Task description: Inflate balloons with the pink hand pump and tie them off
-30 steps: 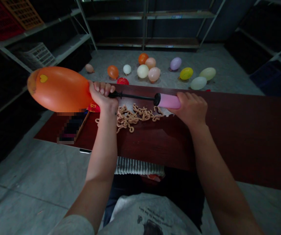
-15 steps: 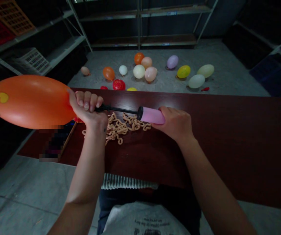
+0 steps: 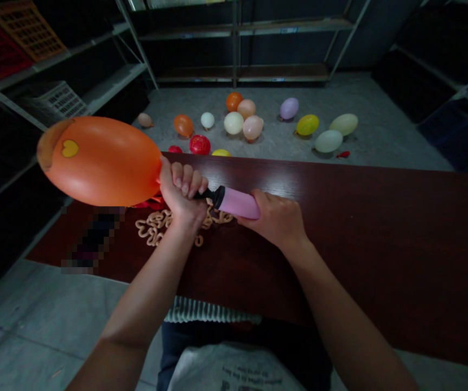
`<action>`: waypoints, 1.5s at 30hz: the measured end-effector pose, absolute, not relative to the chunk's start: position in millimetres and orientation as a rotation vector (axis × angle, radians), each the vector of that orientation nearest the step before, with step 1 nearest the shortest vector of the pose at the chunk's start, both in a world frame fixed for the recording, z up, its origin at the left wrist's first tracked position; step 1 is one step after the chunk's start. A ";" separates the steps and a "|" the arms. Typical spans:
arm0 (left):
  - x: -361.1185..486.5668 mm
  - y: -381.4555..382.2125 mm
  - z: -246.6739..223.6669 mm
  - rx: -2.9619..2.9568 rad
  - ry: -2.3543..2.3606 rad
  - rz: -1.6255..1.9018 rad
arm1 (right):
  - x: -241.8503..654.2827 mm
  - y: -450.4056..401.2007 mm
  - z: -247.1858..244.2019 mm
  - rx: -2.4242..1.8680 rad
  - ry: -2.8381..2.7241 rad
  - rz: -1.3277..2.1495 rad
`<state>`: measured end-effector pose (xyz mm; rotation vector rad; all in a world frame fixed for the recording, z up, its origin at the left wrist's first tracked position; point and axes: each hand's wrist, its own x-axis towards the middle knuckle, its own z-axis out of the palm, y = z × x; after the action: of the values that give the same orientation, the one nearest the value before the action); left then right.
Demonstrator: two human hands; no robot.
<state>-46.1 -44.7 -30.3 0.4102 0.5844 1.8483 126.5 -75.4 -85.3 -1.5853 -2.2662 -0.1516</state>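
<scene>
A large orange balloon with a yellow heart on it extends left from my left hand. That hand is closed around the balloon's neck and the black end of a hand pump; the join between them is hidden by my fingers. My right hand grips the pump's pink barrel. Little of the black rod shows, so the pump is pushed nearly together. Beneath my left hand, tan curly strands lie on the dark red table. Some red pieces lie partly hidden under the balloon.
Several inflated balloons, among them a yellow one and a purple one, rest on the floor beyond the table. Metal shelves line the back, with crates at left. A blurred dark object lies at the table's left.
My left hand has moved right with the balloon, while my right hand has shifted slightly left. The long black rod seen before has slid mostly into the pink barrel.
</scene>
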 end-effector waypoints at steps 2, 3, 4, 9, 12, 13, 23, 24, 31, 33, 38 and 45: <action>-49.7 -42.4 -32.9 0.414 0.555 1.843 | 128.0 -72.9 -88.0 -1.569 -2.252 -0.195; -51.1 -41.2 -34.1 0.416 0.541 1.843 | 128.5 -71.4 -89.4 -1.560 -2.241 -0.215; -52.2 -40.1 -35.2 0.417 0.530 1.846 | 128.9 -69.8 -90.6 -1.550 -2.230 -0.234; -57.0 -35.9 -36.4 0.398 0.532 1.881 | 129.3 -62.1 -91.7 -1.513 -2.215 -0.325; -64.9 -30.8 -38.0 0.380 0.548 1.931 | 131.8 -58.9 -89.3 -1.536 -2.225 -0.351; -68.7 -28.2 -39.3 0.365 0.558 1.953 | 133.4 -58.0 -88.7 -1.555 -2.223 -0.358; -101.2 -3.8 -56.2 0.238 0.647 2.029 | 161.8 -57.9 -91.4 -1.635 -2.193 -0.442; -102.1 -2.9 -57.5 0.235 0.643 2.030 | 163.2 -58.3 -91.7 -1.644 -2.188 -0.448; -102.4 -3.6 -60.6 0.210 0.616 2.028 | 160.0 -61.5 -93.1 -1.691 -2.231 -0.412; -100.8 -5.9 -57.9 0.218 0.634 2.031 | 156.2 -63.0 -91.4 -1.710 -2.248 -0.384; -82.0 -18.6 -47.7 0.296 0.630 2.000 | 139.5 -70.6 -84.0 -1.754 -2.283 -0.250; -50.3 -36.3 -47.0 0.435 0.641 1.887 | 119.1 -82.8 -78.1 -1.714 -2.295 -0.161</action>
<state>-50.3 -36.3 -47.0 0.4352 0.6410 1.8872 119.1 -82.8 -78.1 -1.7142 -2.2951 -0.1613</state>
